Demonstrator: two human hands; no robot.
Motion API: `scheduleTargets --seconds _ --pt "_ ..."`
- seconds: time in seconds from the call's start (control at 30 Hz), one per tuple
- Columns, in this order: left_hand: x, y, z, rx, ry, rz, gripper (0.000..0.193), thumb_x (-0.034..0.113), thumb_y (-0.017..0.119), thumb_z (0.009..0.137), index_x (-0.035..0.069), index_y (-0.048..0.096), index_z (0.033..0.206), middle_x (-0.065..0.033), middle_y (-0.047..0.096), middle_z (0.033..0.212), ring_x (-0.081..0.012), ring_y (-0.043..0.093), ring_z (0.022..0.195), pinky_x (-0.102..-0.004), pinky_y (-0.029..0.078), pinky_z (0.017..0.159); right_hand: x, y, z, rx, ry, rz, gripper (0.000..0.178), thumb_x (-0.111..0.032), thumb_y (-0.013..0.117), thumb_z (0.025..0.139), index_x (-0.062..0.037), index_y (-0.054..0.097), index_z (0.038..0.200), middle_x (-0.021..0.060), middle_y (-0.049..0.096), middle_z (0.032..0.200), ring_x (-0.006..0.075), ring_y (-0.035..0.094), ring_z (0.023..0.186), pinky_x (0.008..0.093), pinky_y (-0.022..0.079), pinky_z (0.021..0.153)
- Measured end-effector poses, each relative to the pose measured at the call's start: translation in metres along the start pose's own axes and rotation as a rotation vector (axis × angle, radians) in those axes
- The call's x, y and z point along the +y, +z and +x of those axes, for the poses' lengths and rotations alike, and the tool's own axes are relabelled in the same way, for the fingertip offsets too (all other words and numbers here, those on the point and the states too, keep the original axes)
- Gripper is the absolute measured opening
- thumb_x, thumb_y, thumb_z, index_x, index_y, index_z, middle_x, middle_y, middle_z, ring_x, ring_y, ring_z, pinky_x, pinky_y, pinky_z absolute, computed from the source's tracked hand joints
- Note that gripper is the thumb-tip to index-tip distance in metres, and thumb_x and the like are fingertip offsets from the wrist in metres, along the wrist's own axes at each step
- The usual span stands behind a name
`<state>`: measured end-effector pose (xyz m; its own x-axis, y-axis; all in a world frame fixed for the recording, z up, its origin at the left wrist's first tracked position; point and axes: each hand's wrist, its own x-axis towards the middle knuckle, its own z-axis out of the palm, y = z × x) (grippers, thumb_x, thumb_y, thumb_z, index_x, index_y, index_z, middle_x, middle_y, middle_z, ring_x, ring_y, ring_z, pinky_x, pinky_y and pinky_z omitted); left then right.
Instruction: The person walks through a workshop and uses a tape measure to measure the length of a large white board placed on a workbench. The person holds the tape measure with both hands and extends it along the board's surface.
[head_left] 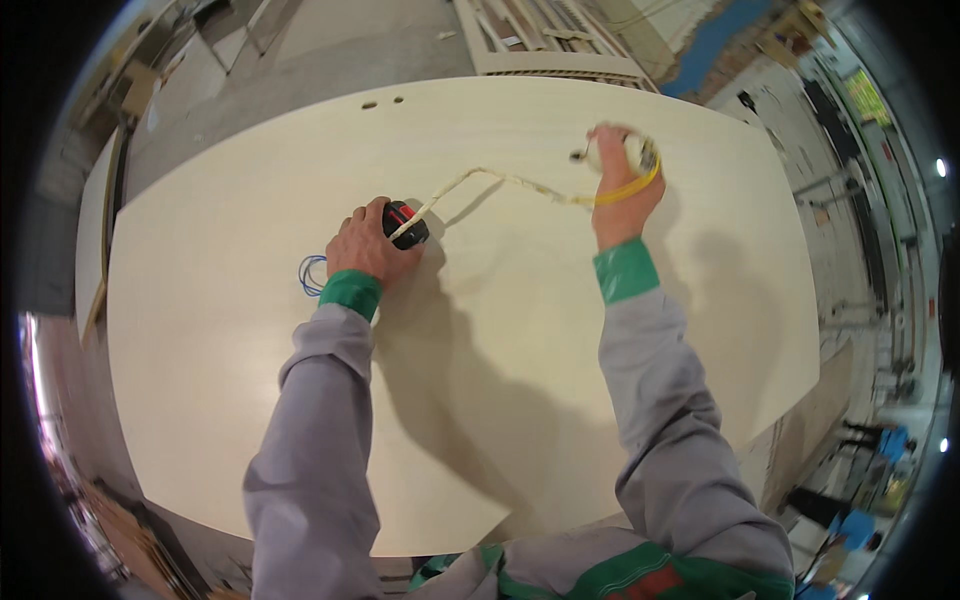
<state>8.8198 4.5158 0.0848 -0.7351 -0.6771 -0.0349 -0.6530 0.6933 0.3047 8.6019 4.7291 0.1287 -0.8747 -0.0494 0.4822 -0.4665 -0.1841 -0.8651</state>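
My left hand [368, 243] is closed over a rounded black device with red marks [406, 226], which rests on a pale panel [500, 330]. From the device a cream, crinkled cord [480, 172] runs up in a bend and across to my right hand [628, 195]. That hand is raised toward the far right of the panel, its fingers wrapped round a whitish rounded thing [636, 152], slightly blurred. A yellow cord loop [632, 190] passes round the same hand. Beside my left wrist lies a small loop of blue wire [311, 275].
Two small holes [384, 103] pierce the panel near its far edge. Beyond it stands a rack of wooden strips [550, 35]. A board [97, 235] leans at the left. At the far right, two people in blue tops [860, 526] are in the workshop.
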Motion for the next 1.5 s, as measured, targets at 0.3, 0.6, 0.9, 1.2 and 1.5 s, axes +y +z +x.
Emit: scheduleTargets --seconds 0.3,0.6,0.9,1.2,1.5 --pt "-0.061 0.003 -0.120 -0.171 0.394 -0.024 0.080 0.053 0.085 0.077 0.016 0.058 0.143 -0.0133 0.069 0.124 -0.0336 0.067 0.118 -0.0492 0.056 0.097 -0.129 -0.107 -0.235 0.143 0.251 -0.217 0.022 -0.014 0.079 0.094 0.0017 0.070 0.107 0.0110 0.078 0.099 0.0168 0.074 0.092 0.0303 0.058 0.085" --pt "-0.289 -0.047 -0.344 -0.220 0.617 -0.112 0.085 0.037 0.094 0.068 0.012 0.060 0.141 -0.0153 0.070 0.129 -0.0378 0.067 0.117 -0.0503 0.056 0.097 -0.216 -0.154 -0.477 0.315 0.400 -0.302 0.027 -0.018 0.079 0.095 0.0018 0.070 0.109 0.0102 0.078 0.102 0.0159 0.074 0.093 0.0299 0.059 0.084" --pt "-0.384 -0.073 -0.381 -0.209 0.673 -0.060 0.083 0.030 0.095 0.066 0.011 0.061 0.138 -0.0147 0.069 0.130 -0.0374 0.068 0.115 -0.0502 0.056 0.097 -0.221 -0.079 -0.535 0.124 0.473 -0.248 0.021 -0.011 0.082 0.092 -0.0011 0.070 0.106 0.0042 0.075 0.097 0.0108 0.069 0.086 0.0283 0.058 0.077" --pt "-0.376 -0.079 -0.381 -0.155 0.687 -0.138 0.081 0.028 0.094 0.067 0.012 0.060 0.139 -0.0117 0.070 0.125 -0.0344 0.068 0.111 -0.0470 0.057 0.094 -0.217 -0.041 -0.514 -0.055 0.428 -0.243 0.018 -0.009 0.082 0.092 -0.0013 0.069 0.102 0.0037 0.074 0.091 0.0099 0.068 0.083 0.0278 0.057 0.074" --pt "-0.379 -0.075 -0.386 -0.157 0.567 -0.138 0.078 0.029 0.093 0.070 0.014 0.060 0.138 -0.0104 0.069 0.126 -0.0335 0.068 0.113 -0.0465 0.057 0.094 -0.199 -0.026 -0.507 -0.128 0.499 -0.353 0.016 -0.010 0.083 0.091 -0.0012 0.071 0.098 0.0026 0.072 0.084 0.0096 0.067 0.074 0.0279 0.056 0.068"
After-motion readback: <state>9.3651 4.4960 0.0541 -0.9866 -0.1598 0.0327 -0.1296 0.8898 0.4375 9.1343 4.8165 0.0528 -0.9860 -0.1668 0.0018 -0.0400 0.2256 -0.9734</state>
